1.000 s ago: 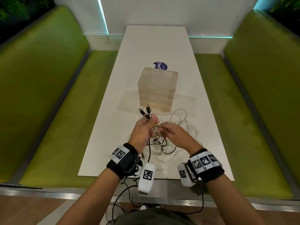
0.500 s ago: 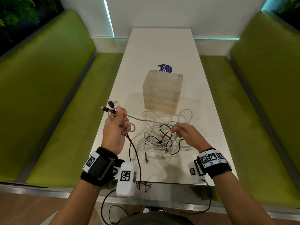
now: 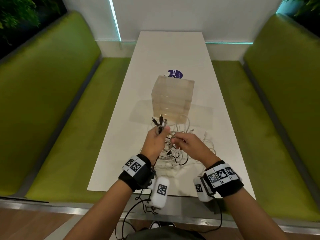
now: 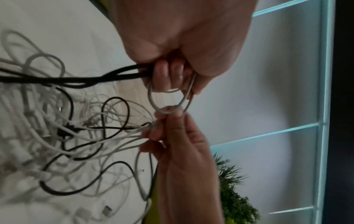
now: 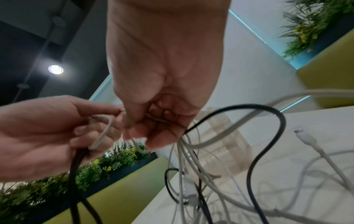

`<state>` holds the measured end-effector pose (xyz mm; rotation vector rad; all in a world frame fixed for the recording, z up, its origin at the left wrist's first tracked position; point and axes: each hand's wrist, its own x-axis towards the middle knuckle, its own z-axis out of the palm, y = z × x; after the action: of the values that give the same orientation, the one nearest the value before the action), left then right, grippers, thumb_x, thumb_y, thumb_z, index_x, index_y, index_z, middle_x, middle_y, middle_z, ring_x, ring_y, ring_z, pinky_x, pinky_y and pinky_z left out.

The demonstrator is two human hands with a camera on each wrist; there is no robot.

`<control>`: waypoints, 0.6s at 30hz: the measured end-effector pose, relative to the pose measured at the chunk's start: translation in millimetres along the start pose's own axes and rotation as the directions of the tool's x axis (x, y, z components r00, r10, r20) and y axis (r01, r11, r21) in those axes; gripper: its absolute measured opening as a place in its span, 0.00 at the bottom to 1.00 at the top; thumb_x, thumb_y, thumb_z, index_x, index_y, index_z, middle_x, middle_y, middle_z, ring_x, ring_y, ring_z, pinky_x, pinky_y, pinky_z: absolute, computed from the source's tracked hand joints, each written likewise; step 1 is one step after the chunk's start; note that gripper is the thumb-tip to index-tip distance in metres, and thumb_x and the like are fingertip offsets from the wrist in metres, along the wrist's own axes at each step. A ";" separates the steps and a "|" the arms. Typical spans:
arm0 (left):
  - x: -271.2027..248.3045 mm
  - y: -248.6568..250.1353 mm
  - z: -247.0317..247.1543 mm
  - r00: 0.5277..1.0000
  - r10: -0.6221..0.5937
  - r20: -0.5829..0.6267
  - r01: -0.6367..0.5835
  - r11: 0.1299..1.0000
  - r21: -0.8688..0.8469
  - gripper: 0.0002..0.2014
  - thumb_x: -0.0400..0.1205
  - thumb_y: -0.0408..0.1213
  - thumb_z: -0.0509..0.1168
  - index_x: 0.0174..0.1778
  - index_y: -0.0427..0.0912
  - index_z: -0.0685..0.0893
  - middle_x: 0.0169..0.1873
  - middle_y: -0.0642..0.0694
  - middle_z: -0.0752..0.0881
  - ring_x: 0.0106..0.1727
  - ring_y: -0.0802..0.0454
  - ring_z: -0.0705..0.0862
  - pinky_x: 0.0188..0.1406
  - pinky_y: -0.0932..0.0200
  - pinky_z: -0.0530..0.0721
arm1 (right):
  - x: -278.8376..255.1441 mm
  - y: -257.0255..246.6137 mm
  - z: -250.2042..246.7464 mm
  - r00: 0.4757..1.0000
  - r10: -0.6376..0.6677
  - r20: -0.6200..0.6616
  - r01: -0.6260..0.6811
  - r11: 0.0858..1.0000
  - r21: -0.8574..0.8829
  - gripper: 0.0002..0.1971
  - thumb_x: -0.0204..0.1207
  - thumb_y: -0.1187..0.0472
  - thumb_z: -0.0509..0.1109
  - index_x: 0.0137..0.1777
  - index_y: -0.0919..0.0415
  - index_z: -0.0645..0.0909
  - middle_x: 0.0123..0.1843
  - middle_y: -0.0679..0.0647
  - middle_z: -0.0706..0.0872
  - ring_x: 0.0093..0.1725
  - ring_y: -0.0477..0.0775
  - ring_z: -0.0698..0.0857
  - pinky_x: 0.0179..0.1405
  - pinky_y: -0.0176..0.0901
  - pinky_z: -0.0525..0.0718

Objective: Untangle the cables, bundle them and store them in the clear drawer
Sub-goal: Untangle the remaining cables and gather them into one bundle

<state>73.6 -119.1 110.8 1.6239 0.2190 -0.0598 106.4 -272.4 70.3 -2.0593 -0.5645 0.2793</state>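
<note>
White table (image 3: 171, 49) runs up frame center. Green bench seats (image 3: 65, 122) on both sides, left and right of frame. Round purple sticker (image 3: 176, 73) on the table, upper center. Teal light strips (image 3: 114, 18) on the white back wall. Plants (image 3: 15, 13) in upper corners. Ceiling lamp (image 5: 55, 69) at right wrist view's left.

Tangled white, black cables (image 3: 170, 153) heaped on table before closed clear drawer (image 3: 171, 99).

A tangle of black and white cables (image 3: 170, 153) lies beneath both hands' fingers (image 3: 174, 140), the clear plastic drawer unit (image 3: 171, 99) just beyond them.
</note>
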 end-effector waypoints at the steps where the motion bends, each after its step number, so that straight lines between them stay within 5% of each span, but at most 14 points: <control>1: 2.4 -1.0 -1.0 0.999 -0.002 -0.036 0.001 0.999 -0.039 0.14 0.86 0.41 0.61 0.35 0.40 0.74 0.15 0.59 0.67 0.18 0.61 0.64 0.24 0.60 0.64 | 0.7 1.8 0.8 1.000 0.028 0.011 -0.028 1.000 -0.011 0.11 0.83 0.63 0.61 0.40 0.56 0.82 0.31 0.47 0.82 0.32 0.40 0.78 0.36 0.32 0.76; 6: 0.7 12.2 -23.4 0.977 0.013 -0.214 -0.064 0.970 -0.236 0.13 0.87 0.36 0.59 0.34 0.42 0.74 0.17 0.58 0.65 0.18 0.61 0.61 0.19 0.64 0.63 | 0.9 22.9 -4.6 0.988 0.154 0.003 -0.154 0.988 -0.034 0.14 0.81 0.70 0.57 0.42 0.64 0.83 0.34 0.50 0.84 0.32 0.39 0.78 0.36 0.27 0.76; 8: -0.8 20.8 -40.7 0.962 0.013 -0.271 -0.110 0.932 -0.345 0.15 0.87 0.34 0.58 0.32 0.43 0.73 0.19 0.57 0.66 0.19 0.62 0.61 0.17 0.67 0.63 | -4.7 35.6 -8.5 0.982 0.188 -0.016 -0.189 0.980 -0.063 0.13 0.81 0.70 0.58 0.41 0.63 0.84 0.34 0.48 0.84 0.32 0.36 0.79 0.37 0.26 0.74; 11: -2.1 20.2 -59.4 0.953 0.029 -0.301 -0.139 0.926 -0.351 0.18 0.86 0.32 0.58 0.29 0.44 0.71 0.18 0.58 0.64 0.19 0.61 0.60 0.17 0.67 0.62 | -6.9 42.4 -9.7 0.983 0.179 -0.031 -0.181 0.979 -0.091 0.12 0.81 0.67 0.61 0.41 0.60 0.85 0.37 0.56 0.86 0.34 0.39 0.79 0.39 0.28 0.73; 14: -1.3 6.6 -59.8 0.971 0.005 -0.240 -0.049 0.982 -0.181 0.15 0.86 0.36 0.59 0.32 0.43 0.72 0.20 0.56 0.64 0.20 0.60 0.61 0.19 0.63 0.61 | -3.9 34.0 -6.5 0.991 0.125 -0.036 -0.127 0.991 -0.049 0.11 0.81 0.67 0.63 0.43 0.60 0.86 0.40 0.59 0.88 0.35 0.41 0.80 0.40 0.27 0.74; 18: -5.3 -10.8 -33.8 0.996 -0.081 0.023 0.074 0.972 0.223 0.15 0.86 0.47 0.59 0.35 0.45 0.75 0.24 0.54 0.66 0.23 0.56 0.63 0.23 0.59 0.60 | -1.0 14.9 2.0 1.000 0.015 -0.015 -0.017 0.991 -0.131 0.09 0.80 0.67 0.65 0.46 0.60 0.88 0.36 0.51 0.85 0.35 0.41 0.80 0.43 0.33 0.76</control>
<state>63.3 -85.5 103.3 1.8351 0.2590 -0.1751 108.9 -278.0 56.5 -2.1915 -0.5706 0.2425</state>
